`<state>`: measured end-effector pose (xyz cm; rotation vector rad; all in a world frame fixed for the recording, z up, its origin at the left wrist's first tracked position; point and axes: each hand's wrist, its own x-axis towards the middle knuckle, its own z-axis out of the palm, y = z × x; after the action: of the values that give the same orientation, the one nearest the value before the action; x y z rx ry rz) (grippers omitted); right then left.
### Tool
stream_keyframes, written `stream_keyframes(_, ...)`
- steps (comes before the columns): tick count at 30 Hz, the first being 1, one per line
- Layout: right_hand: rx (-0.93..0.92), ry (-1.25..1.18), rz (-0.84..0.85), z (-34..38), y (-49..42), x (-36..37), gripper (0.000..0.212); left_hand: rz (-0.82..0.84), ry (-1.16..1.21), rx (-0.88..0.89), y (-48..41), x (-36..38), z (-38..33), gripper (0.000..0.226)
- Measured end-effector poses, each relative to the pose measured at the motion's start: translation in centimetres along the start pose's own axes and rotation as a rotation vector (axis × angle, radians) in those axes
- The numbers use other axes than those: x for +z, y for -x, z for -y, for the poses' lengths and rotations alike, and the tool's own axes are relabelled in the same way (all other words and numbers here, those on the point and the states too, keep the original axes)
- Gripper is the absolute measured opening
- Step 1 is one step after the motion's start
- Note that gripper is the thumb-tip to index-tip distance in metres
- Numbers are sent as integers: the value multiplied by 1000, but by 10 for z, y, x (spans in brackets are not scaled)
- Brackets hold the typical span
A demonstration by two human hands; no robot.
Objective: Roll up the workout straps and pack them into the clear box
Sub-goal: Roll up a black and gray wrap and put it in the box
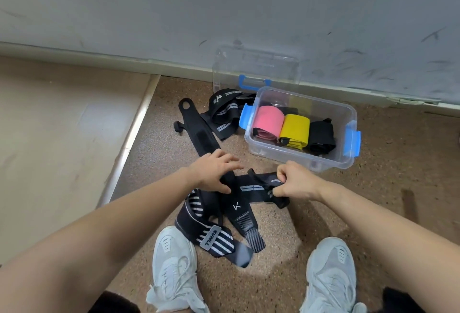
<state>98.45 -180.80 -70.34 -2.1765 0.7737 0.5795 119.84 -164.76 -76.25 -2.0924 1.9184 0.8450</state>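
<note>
A black strap with grey stripes (251,188) lies across the floor between my hands. My right hand (296,180) pinches and curls its right end. My left hand (214,173) rests on the strap's left part, thumb under it and fingers spread. The clear box (331,163) with blue clips stands just beyond my right hand; a pink roll (268,121), a yellow roll (296,127) and a black roll (321,136) lie inside. More loose black straps lie near my feet (216,235) and by the box's left side (224,113).
The box's clear lid (256,68) with a blue handle leans against the grey wall behind the box. A long black strap (196,126) runs diagonally across the brown floor. My two pale shoes (171,268) stand at the bottom. A beige raised floor lies to the left.
</note>
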Motion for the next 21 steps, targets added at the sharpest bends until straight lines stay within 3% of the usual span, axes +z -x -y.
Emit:
stream_keyframes(3,54,38,-9,-10,1,-2,54,133,-167,6,-11,23,-10,80)
stream_keyframes(6,70,118,-55,-9,1,-6,66,145,-281,-19,-3,35,-6,76)
stream_keyframes(8,68,150,-84,-5,0,-9,57,118,-336,-25,6,33,3,71)
stream_keyframes(11,15,195,-108,3,1,-10,26,54,-322,-28,19,23,23,58)
stream_keyframes(14,-73,111,-123,10,3,-14,23,0,-211,-125,35,9,46,47)
stream_keyframes(17,-112,121,-173,14,7,-30,20,-121,70,-372,56,-2,70,29)
stream_keyframes(21,3,271,-29,11,20,-60,12,-175,357,-627,79,-5,97,18)
